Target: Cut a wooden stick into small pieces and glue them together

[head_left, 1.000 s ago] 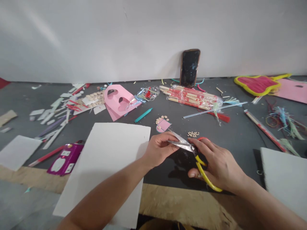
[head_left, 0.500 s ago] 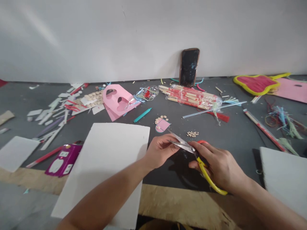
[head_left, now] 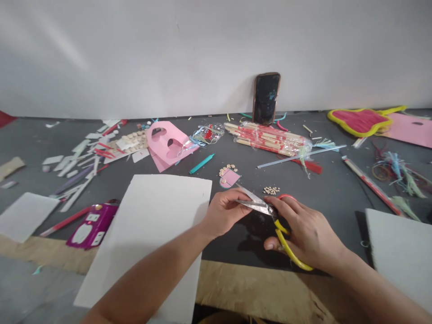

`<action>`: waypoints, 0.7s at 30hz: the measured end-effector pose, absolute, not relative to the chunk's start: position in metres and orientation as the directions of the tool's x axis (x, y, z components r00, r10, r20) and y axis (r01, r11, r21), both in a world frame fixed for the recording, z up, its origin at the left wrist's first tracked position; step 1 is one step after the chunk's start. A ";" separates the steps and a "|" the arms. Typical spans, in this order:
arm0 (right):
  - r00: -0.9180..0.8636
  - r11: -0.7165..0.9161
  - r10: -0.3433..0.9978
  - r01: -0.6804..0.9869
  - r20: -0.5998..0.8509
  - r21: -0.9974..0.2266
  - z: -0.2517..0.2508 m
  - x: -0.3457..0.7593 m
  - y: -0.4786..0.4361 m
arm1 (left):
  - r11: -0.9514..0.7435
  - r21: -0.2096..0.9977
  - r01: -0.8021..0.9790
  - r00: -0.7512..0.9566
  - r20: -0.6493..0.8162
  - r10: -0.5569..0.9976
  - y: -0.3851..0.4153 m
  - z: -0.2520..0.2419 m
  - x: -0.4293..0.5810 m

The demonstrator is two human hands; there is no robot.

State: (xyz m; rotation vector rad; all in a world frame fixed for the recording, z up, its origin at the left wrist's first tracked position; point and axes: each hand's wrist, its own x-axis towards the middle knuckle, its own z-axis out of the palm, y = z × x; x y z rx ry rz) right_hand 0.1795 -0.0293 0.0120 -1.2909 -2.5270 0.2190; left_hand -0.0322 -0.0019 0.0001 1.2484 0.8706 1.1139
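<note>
The scissors [head_left: 269, 209], blades parted, sit just right of and below the frame's centre, the right hand [head_left: 309, 231] clamped on their handles. At the blades, the left hand [head_left: 221, 212] pinches together, on what I cannot tell. Just above lies a pink heart [head_left: 231, 178].

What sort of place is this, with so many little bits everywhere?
Probably a craft table, though I can't tell in what building. The right hand holds scissors, a pink heart has small pale pieces along part of its edge, and bundled sticks lie in clear plastic.
</note>
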 end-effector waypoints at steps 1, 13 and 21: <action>-0.555 0.586 0.810 0.765 0.189 -0.266 0.012 0.180 -0.030 | -0.045 0.987 -0.156 0.262 0.085 0.961 -0.002 0.000 -0.032; -0.537 0.583 0.809 0.782 0.239 -0.219 0.009 0.177 -0.029 | -0.200 0.980 0.001 0.226 0.195 0.954 -0.004 -0.004 -0.034; -0.532 0.592 0.801 0.771 0.273 -0.234 0.008 0.179 -0.032 | -0.195 0.980 -0.038 0.218 0.199 0.956 -0.006 -0.006 -0.031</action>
